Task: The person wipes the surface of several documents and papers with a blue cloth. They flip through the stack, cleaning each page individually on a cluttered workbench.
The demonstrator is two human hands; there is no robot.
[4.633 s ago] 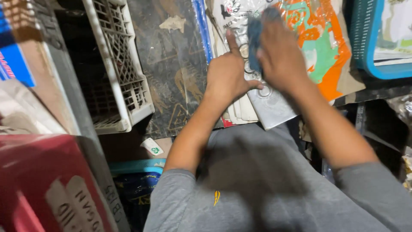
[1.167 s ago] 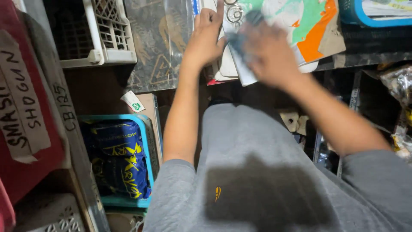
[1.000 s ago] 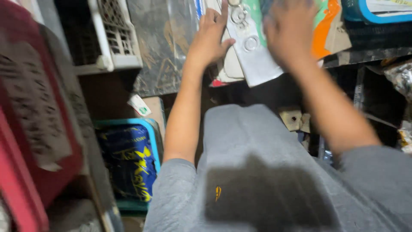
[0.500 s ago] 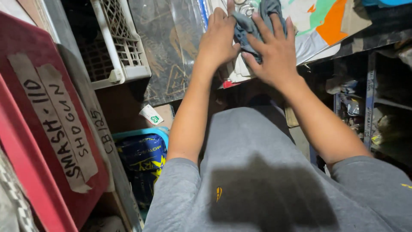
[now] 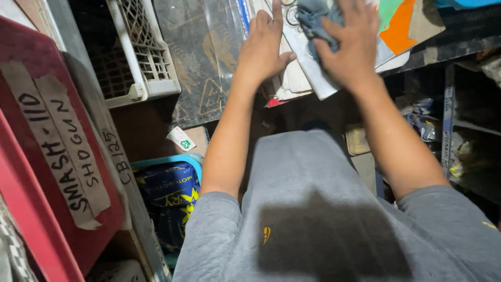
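Looking down past my grey cotton shirt [image 5: 313,209], I see both bare forearms stretched out toward a cluttered shelf [image 5: 449,42]. Down at my left a blue tray [image 5: 172,162] holds a glossy blue-and-yellow bag [image 5: 167,203], and a red crate [image 5: 47,156] with strips of tan tape stands beside it. Farther out, my left hand [image 5: 263,49] lies flat and open, fingers straight, pressing on a stack of white plastic-wrapped packs [image 5: 302,78] at the shelf's front edge. My right hand [image 5: 349,44] is curled around a crumpled grey-blue cloth [image 5: 315,15], soft and bunched, pushed against the top pack, whose wrapper shows metal rings and orange and green print. Beyond my left hand lie a dusty clear sheet [image 5: 198,57] and a white lattice crate [image 5: 141,52].
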